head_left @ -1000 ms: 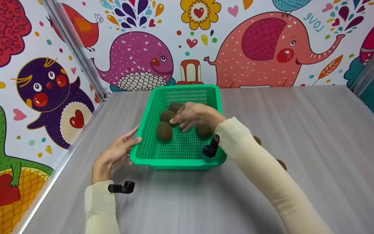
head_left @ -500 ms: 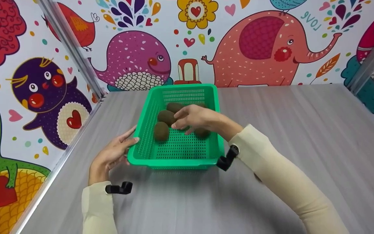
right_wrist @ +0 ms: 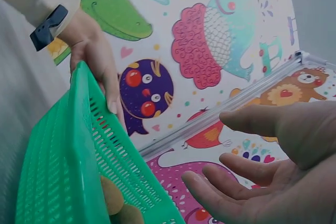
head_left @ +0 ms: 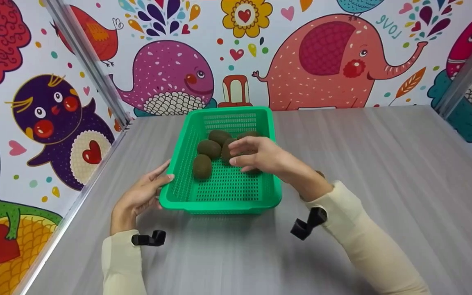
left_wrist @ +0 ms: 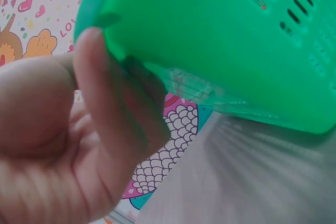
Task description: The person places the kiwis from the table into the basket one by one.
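Note:
A green plastic basket point(head_left: 219, 205) with slotted walls stands on the table. Inside it lie several brown kiwis point(head_left: 202, 166), some partly hidden by my right hand. My left hand point(head_left: 139, 196) holds the basket's left side, thumb at the rim and fingers against the outer wall, as the left wrist view also shows. Above the kiwis hovers my right hand point(head_left: 266, 157), its fingers loosely spread with nothing between them. In the right wrist view, the right hand's fingers point(right_wrist: 236, 177) are apart from the basket point(right_wrist: 79, 129).
A sliver of another brown kiwi point(head_left: 320, 173) shows on the table behind my right forearm. The grey table point(head_left: 363, 143) extends to the right of the basket. Printed wall panels point(head_left: 236, 53) with metal corner strips border the back and sides.
My right hand has drawn back to the right over the basket, and its fingers have come away from the kiwis. The left hand stays on the basket's side.

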`<state>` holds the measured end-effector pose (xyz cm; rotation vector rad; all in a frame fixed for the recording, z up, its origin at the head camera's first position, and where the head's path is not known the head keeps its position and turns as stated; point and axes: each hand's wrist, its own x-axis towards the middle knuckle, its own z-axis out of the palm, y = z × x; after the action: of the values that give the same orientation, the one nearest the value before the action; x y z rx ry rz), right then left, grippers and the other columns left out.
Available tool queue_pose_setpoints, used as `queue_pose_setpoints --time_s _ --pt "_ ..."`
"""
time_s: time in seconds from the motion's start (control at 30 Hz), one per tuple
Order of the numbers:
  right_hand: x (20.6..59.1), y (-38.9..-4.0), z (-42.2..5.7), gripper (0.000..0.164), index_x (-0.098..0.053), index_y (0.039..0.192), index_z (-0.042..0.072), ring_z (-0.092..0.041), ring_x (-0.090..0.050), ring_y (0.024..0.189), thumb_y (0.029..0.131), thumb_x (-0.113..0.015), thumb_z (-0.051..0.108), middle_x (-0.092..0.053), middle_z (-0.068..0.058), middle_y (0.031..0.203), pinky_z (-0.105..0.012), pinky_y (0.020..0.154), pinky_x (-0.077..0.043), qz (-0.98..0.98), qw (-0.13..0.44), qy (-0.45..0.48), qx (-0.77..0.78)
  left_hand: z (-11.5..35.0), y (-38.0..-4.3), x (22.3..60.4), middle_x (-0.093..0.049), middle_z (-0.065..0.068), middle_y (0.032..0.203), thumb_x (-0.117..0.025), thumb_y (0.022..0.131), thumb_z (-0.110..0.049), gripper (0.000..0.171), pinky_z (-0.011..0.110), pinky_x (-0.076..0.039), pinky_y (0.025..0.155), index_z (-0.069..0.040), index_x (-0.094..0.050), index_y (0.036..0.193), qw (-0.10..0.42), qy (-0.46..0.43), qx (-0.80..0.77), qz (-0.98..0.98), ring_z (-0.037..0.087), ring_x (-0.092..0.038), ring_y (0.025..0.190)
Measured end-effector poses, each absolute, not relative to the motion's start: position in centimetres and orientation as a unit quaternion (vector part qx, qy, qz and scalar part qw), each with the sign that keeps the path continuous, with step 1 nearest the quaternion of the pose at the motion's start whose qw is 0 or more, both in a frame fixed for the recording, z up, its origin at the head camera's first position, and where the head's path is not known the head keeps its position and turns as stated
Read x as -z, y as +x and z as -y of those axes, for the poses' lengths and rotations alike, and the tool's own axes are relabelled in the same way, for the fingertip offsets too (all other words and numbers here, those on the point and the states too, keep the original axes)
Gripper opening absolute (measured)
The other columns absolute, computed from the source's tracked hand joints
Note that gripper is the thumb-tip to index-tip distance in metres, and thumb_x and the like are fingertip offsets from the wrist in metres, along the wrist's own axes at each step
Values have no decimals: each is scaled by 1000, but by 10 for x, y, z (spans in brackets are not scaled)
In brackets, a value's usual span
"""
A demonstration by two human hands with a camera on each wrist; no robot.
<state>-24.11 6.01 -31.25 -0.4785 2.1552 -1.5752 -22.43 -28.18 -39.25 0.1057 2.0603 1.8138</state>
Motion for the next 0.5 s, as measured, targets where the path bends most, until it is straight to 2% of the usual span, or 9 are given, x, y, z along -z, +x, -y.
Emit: queue_pose_setpoints --time_s 0.13,0.5 --pt "317 -239 -72 44 -58 137 11 -22 -67 110 95 -70 21 -60 -10 136 -34 94 -59 -779 201 -159 572 282 -224 393 -76 4 93 -50 107 -27 69 26 -57 48 -22 -10 163 192 41 -644 -739 10 -71 62" --pt "335 -234 -105 51 -54 142 10 -26 -63 118 95 -70 24 -55 -16 141 -41 99 -57 -787 162 -151 576 282 -223 391 -75 8 101 -51 106 -30 71 27 -59 52 -25 -9 163 203 36 -648 -733 12 -73 70"
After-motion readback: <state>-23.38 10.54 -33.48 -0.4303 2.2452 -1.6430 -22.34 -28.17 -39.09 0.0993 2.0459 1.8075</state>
